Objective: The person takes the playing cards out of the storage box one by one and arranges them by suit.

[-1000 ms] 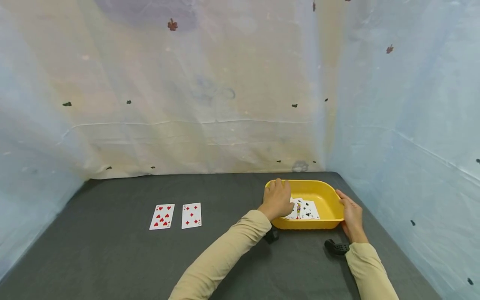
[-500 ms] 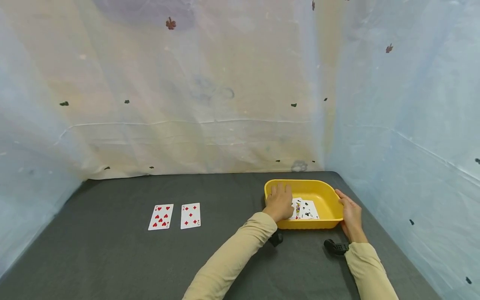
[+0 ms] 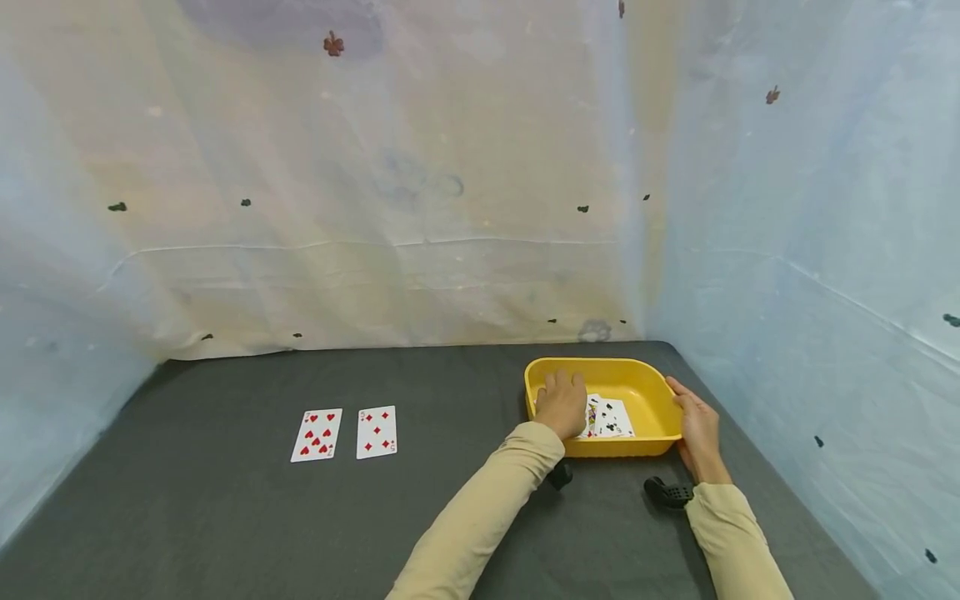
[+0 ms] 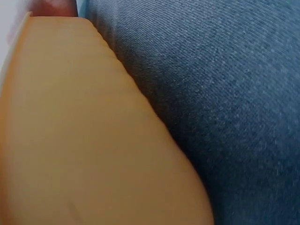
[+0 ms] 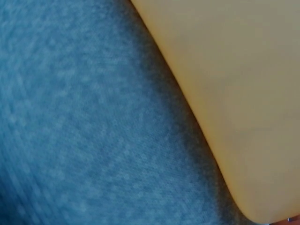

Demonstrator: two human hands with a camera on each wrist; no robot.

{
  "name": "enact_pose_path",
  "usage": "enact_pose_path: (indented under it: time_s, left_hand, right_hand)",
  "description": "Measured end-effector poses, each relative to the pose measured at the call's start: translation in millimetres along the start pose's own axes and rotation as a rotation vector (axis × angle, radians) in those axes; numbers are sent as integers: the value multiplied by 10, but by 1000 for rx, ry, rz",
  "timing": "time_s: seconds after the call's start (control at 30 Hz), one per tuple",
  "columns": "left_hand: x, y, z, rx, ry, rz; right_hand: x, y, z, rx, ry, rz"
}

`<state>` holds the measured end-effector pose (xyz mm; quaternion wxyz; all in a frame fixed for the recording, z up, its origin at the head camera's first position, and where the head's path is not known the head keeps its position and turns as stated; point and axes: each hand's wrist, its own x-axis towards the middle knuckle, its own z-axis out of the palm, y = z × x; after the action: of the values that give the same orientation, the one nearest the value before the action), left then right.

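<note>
A yellow plastic tray point(image 3: 622, 447) sits at the right side of the dark table; its outer wall fills much of both wrist views. My right hand point(image 3: 699, 427) grips the tray's right end, thumb at the rim. Into the left part of the tray reaches my left hand point(image 3: 561, 406), fingers pointing down and away. Playing cards point(image 3: 611, 419) lie face up in the tray beside that hand, a club card and a face card among them. The back of the left hand covers part of the cards, and I cannot tell whether its fingertips hold one.
On the table point(image 3: 225, 508) to the left, a seven of hearts point(image 3: 317, 435) and a five of diamonds point(image 3: 377, 432) lie face up side by side. Pale cloth walls point(image 3: 420, 292) stand close behind the table and along its right edge.
My left hand has come off the tray's far left rim area and moved lower and slightly right, over the tray's inside. The right hand keeps its grip. The view has shifted slightly.
</note>
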<state>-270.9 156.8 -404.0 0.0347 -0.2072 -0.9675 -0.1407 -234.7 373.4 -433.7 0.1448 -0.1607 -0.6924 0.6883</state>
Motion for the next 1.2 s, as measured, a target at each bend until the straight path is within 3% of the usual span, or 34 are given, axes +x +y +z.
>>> enact_pose_path:
  time_s: [0.4,0.6,1.0,1.2]
  left_hand:
    - [-30,-27,90,43,53,-45]
    - [-55,-29,73,54,-4,-66]
    - [-24,-25,124,47,-57,-27]
    - [9,-16,138,82,-16,0]
  right_hand:
    - [-34,-16,35,-16,-7,-8]
    - [-35,-21,55,28,-1,-3]
    - [-47,-27,31,18,-2,-4]
    - [-37,-29,15,12,-4,-11]
